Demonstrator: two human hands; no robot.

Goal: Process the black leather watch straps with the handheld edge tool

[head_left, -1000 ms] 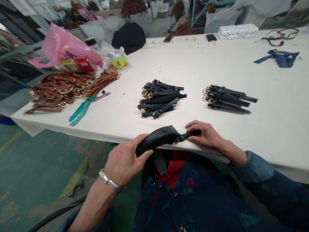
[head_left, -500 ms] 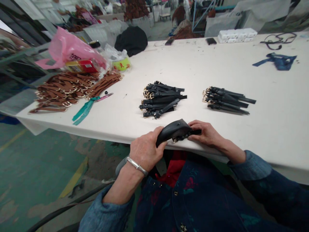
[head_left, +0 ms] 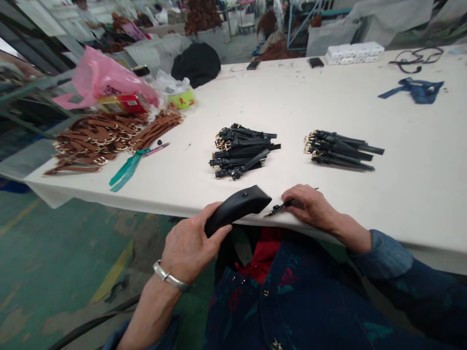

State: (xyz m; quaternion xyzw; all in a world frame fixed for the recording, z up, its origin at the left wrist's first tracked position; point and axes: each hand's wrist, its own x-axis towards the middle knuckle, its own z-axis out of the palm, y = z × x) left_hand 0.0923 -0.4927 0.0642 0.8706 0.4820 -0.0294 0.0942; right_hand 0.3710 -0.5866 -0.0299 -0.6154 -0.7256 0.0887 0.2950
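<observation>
Right hand (head_left: pixel 314 206) closed in pinch on thin black watch strap (head_left: pixel 278 207), strap lying at white table's edge (head_left: pixel 233 194), far end hidden under fingers. Left hand (head_left: pixel 188 245) gripped curved black padded piece (head_left: pixel 237 206), exact kind hard to make out, lower end hidden by fingers. Black strap pile (head_left: pixel 242 150) straight ahead of hands; second pile (head_left: pixel 341 150) ahead of right hand. Brown leather straps (head_left: pixel 102 141) well left, beyond left hand.

We look forward and down from the person's head, close over the near edge of the tabletop (head_left: pixel 408 194), with the left hand (head_left: pixel 189 238) and right hand (head_left: pixel 314 206) low in view.
</observation>
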